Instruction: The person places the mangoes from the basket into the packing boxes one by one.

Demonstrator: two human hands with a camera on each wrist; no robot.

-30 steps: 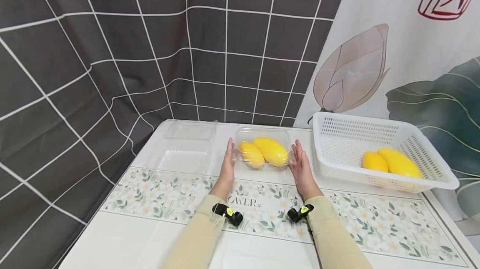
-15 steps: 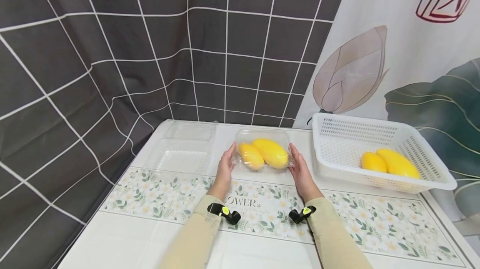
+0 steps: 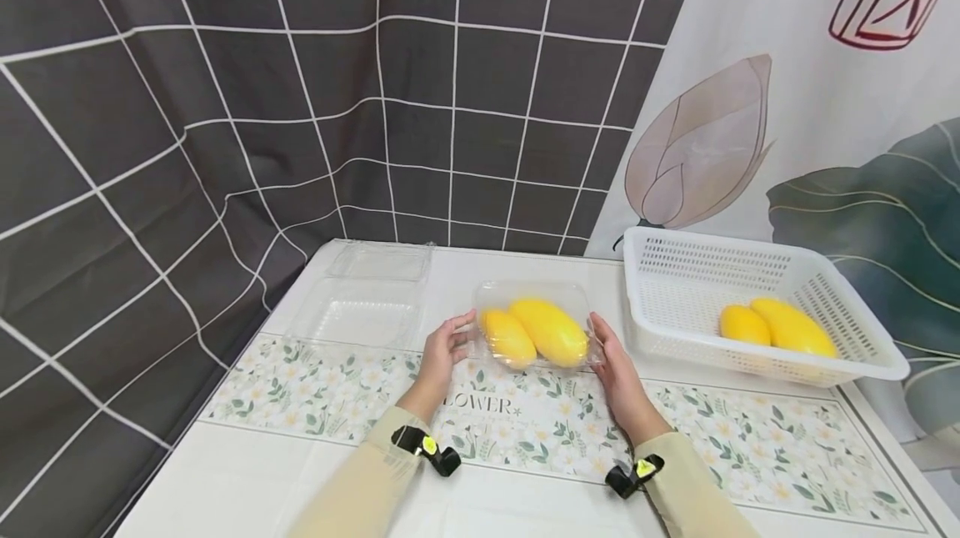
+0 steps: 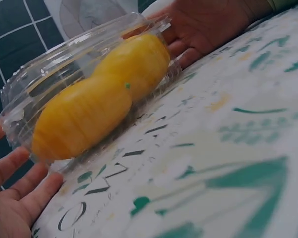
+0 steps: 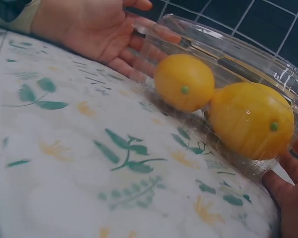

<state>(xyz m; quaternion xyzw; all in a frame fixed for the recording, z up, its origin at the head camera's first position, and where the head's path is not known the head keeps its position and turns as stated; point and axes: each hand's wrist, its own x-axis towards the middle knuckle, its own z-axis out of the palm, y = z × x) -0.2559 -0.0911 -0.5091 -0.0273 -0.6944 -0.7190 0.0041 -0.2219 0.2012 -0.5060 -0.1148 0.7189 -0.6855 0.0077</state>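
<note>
A clear plastic clamshell box (image 3: 491, 294) holds two yellow mangoes (image 3: 551, 331) lying side by side, its lid down over them. My left hand (image 3: 437, 363) is at the box's left end, fingers extended against the plastic. At the opposite end, my right hand (image 3: 622, 375) touches the side with its fingers reaching along it. Both wrist views show the box low over the flowered strip, mangoes (image 5: 185, 82) visible through the wall. In the left wrist view, the far end of the box (image 4: 134, 21) partly covers the right hand's fingers.
To the right stands a white perforated basket (image 3: 636, 292) with two more yellow mangoes (image 3: 795, 327) inside. Another clear clamshell box (image 3: 367, 323) lies unfolded at the back left. A flowered printed strip (image 3: 322, 388) crosses the white table, and a dark checked curtain (image 3: 300, 146) hangs behind.
The box with the mangoes has come nearer to me, both hands moving back with it. The basket and the unfolded box have stayed in place.
</note>
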